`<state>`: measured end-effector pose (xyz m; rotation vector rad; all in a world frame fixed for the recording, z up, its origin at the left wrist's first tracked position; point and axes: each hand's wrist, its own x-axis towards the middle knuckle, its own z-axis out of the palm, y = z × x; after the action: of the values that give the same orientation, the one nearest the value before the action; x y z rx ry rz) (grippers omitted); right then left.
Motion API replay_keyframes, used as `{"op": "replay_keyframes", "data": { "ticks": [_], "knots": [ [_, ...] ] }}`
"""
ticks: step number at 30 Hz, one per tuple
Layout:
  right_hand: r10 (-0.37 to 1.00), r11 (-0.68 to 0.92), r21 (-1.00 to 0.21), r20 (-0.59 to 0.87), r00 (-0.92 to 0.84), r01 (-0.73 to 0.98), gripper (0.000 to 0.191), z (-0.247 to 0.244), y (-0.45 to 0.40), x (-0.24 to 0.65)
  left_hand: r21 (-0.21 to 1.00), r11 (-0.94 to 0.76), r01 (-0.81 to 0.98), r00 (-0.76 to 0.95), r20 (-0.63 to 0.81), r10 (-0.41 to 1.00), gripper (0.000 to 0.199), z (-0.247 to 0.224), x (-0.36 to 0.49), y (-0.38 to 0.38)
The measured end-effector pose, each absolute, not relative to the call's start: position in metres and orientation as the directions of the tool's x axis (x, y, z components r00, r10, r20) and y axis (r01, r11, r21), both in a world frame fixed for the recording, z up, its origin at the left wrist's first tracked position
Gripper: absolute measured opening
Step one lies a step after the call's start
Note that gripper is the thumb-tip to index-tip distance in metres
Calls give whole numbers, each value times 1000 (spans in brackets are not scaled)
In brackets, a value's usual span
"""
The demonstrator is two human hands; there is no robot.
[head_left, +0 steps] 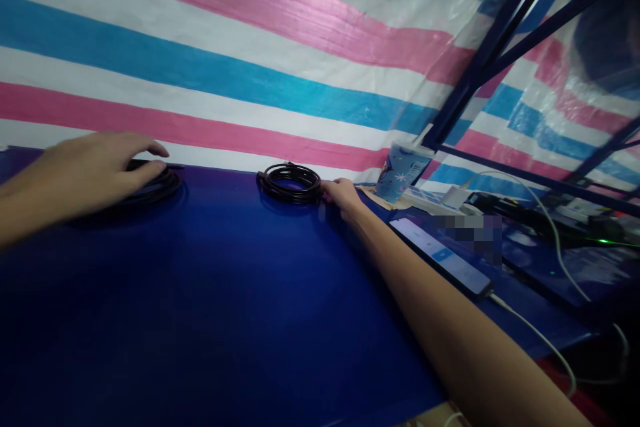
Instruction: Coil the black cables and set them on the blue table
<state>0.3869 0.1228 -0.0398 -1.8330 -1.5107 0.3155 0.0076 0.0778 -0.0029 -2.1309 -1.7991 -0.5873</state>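
Observation:
Two coils of black cable lie on a blue table point(225, 307), near its far edge. Over the left coil point(163, 190) is my left hand point(100, 167), its thumb and forefinger apart; the hand hides much of that coil, and I cannot tell whether they touch. The other coil point(293, 193) sits at the middle of the far edge in a round, stacked loop. My right hand point(343, 195) reaches to this coil's right side, its fingers closed at the cable there. Its fingertips are small and partly hidden.
A phone point(443, 253) with a lit screen and a white charging cable point(540, 333) lies right of my right forearm. Behind it stand a blue patterned cup point(403, 170) with a straw and a white charger point(455, 195). A dark metal frame point(465, 90) and striped sheeting point(225, 80) enclose the table.

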Motion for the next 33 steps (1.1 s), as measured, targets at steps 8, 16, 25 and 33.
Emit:
{"op": "replay_keyframes", "data": {
  "ticks": [8, 16, 25, 33],
  "knots": [
    [866, -105, -849, 178, 467, 518, 33, -31, 130, 383, 58, -329, 943, 269, 452, 850, 43, -4, 35, 64],
    [794, 269, -945, 327, 512, 185, 16, 17, 104, 343, 81, -418, 905, 302, 569, 765, 44, -5, 48, 49],
    [800, 582, -809, 588, -117, -84, 3, 41, 13, 275, 78, -483, 872, 175, 872, 457, 68, 18, 72, 11],
    [753, 369, -928, 329, -570, -48, 24, 24, -10, 251, 573, -192, 797, -54, 384, 922, 42, 31, 78, 9]
  ]
}}
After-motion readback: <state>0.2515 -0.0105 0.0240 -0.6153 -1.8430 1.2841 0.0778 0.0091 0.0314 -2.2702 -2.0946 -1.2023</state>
